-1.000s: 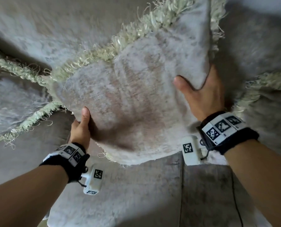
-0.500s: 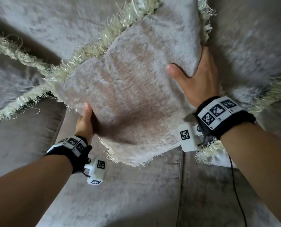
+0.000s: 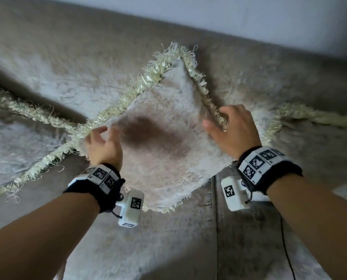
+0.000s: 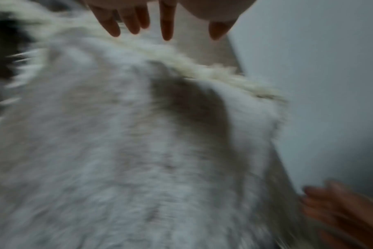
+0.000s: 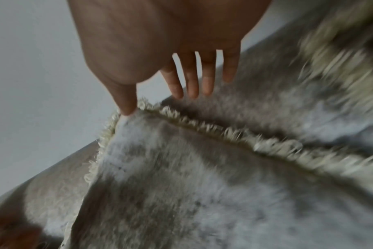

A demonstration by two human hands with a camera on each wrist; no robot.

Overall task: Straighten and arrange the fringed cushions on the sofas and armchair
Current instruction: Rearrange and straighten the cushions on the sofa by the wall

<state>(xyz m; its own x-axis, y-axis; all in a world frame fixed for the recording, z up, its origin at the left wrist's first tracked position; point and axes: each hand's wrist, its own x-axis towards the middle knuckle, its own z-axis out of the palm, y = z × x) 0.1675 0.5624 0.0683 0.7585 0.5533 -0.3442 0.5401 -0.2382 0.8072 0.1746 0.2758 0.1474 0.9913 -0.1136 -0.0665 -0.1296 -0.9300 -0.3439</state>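
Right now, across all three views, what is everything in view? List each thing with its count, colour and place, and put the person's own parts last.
Middle fringed velvet cushion: one, beige-grey with cream fringe, propped corner-up against the sofa back, dented in the middle.
Neighbouring fringed cushions: two, same colours, one at the left, one at the right, both partly out of frame.
Velvet sofa: one, beige-grey, seat and backrest under and behind the cushions.
Wall: pale grey, above the backrest.
Wrist bands with white camera units: two, black with printed markers, one per wrist.
Left hand: open, at the middle cushion's left edge.
Right hand: open, at its right fringe.
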